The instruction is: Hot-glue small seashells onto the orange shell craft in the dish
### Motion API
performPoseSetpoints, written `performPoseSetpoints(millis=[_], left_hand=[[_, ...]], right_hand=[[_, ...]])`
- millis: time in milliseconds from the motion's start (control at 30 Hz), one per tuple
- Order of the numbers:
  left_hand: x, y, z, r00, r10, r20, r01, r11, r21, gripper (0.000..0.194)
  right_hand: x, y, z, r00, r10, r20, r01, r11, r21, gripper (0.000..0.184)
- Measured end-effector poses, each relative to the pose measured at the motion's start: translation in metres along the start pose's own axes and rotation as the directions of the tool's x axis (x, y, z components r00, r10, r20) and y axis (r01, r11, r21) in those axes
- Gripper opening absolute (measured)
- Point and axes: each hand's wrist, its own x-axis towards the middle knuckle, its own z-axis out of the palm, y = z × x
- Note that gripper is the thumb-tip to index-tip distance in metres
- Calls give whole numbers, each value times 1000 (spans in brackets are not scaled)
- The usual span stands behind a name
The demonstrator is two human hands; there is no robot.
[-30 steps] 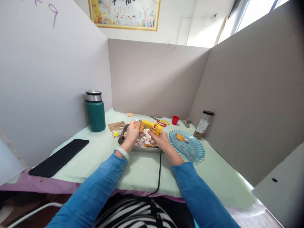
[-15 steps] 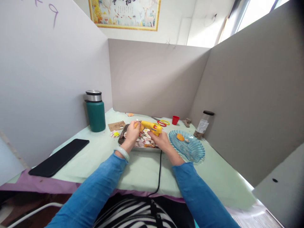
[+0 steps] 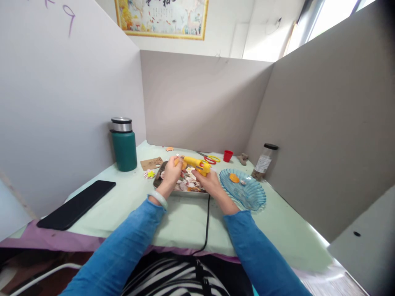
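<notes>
Black cord on bench, near side of metal tray w/ mixed small pcs. Over tray: your L hand, grip closed on orange piece; your R hand, grip wrapped round yellow glue gun. Blue plate R of tray. Scissors, red cup beyond tray.

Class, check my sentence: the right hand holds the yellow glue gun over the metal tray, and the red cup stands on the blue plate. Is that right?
Not quite: the head view shows the red cup standing on the pale green cloth, beyond the blue plate. The rest stands: the right hand holds the yellow glue gun over the metal tray.
</notes>
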Motion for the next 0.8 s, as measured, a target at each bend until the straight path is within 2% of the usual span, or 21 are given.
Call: performPoseSetpoints(millis=[300,800], left_hand=[[3,1,1,996,-46,-76,40,997,-72,14],[1,1,1,1000,-17,-15,16,998,-61,18]], right_hand=[[0,3,-1,1000,15,-3,-16,999,-51,36],[-1,-2,-1,1000,17,-5,-18,998,-58,36]])
